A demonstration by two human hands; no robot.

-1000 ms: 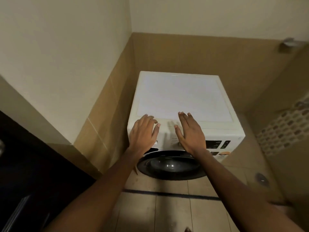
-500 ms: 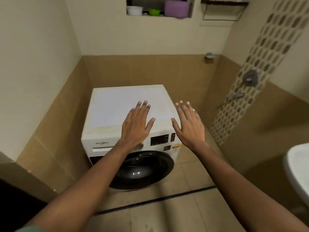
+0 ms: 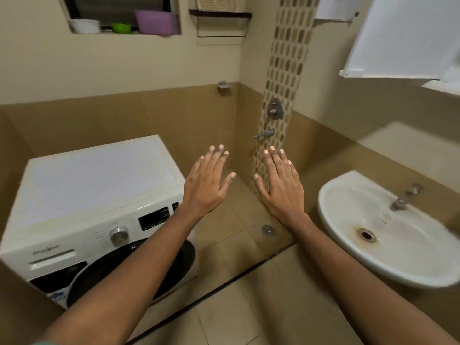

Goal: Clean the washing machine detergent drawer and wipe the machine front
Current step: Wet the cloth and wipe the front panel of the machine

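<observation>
Both hands have drifted right since half a second ago: they were over the top of the washing machine and now they float past its right edge, above the tiled floor. The view has swung right too, so the whole sink is in shot.

Left hand and right hand sit side by side, backs up, fingers straight and a little apart, holding nothing and touching nothing.

The machine stands near left, backed into the corner. Its detergent drawer is pushed in at the left end of the front panel, with nothing in front of it. The dial and dark display are further right on that panel. The left forearm crosses in front of the round dark door and the panel's right end, hiding part of both.

A floor drain shows between the two wrists. On the far wall's mosaic strip there's a shower valve with a spout under it. Up top, a wall niche holds a white bowl, a green bowl and a purple tub, with a rack just right of it. The sink tap is at the far right, and a white cabinet door hangs above it.
</observation>
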